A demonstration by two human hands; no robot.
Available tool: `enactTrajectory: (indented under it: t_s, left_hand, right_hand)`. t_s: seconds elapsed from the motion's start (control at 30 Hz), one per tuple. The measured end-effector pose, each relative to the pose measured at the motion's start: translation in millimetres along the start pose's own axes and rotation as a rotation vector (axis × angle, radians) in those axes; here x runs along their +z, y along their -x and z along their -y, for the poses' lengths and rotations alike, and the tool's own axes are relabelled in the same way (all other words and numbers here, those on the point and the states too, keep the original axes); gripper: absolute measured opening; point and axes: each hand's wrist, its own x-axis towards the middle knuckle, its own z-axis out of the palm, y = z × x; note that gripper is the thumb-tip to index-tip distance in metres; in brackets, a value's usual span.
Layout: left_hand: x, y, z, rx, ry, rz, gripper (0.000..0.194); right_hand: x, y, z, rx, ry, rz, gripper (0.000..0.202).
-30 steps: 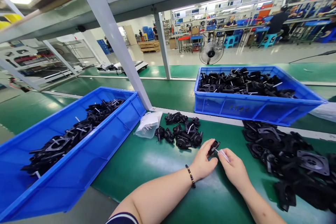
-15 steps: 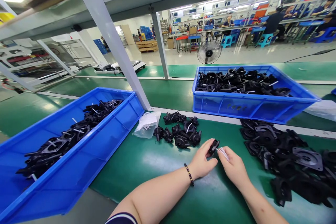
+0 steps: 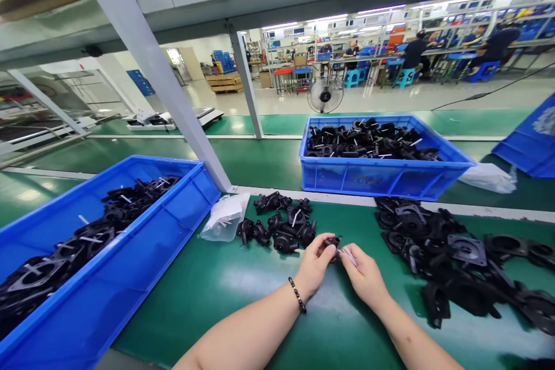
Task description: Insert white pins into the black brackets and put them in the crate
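The lower frame is taken up by a green worktop point(image 3: 208, 300), flanked at left by a blue bin point(image 3: 143, 266). The left hand point(image 3: 313, 269) is angled up and rightward from bottom centre, its grip clamped on a black part point(image 3: 333, 241) below and right of the frame's centre. The right hand point(image 3: 364, 277) is turned up-left opposite, white pins point(image 3: 349, 255) pinched in its grip.

green tabletop point(image 3: 173, 295) lies open between left bin point(image 3: 130, 263) and left forearm point(image 3: 255, 324); blurred black parts point(image 3: 470, 295) seem to block the right.
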Motion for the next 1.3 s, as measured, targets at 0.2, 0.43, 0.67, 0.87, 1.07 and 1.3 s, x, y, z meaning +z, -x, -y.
enactTrajectory:
  t_s: [0.2,0.43,0.67,0.87,1.07,1.3]
  left_hand:
    - [1.0,1.4,-5.1,0.012,-0.014,0.003,0.041]
    - [-0.4,3.2,-9.2,0.219,-0.191,-0.068,0.04]
    - [-3.3,8.8,-3.6,0.52,-0.627,0.0,0.043]
    - [-3.1,10.1,-1.0,0.52,-0.851,0.092,0.043]
    - [-2.2,11.9,-4.9,0.569,-0.812,0.093,0.049]
    - [-1.0,8.1,-0.8,0.402,-0.814,0.114,0.049]
  right_hand:
    - [2.2,-1.6,2.6,0.062,-0.142,-0.04,0.029]
    - [3.0,-8.8,-5.4,0.2,-0.489,-0.185,0.037]
    - [0.0,-16.1,-12.2,0.34,-0.712,-0.36,0.039]
    - [0.0,-14.6,-6.3,0.367,-0.806,-0.394,0.041]
    - [0.7,-12.2,-7.3,0.379,-0.867,-0.398,0.038]
    - [-0.8,-11.1,-5.4,0.399,-0.915,-0.391,0.034]
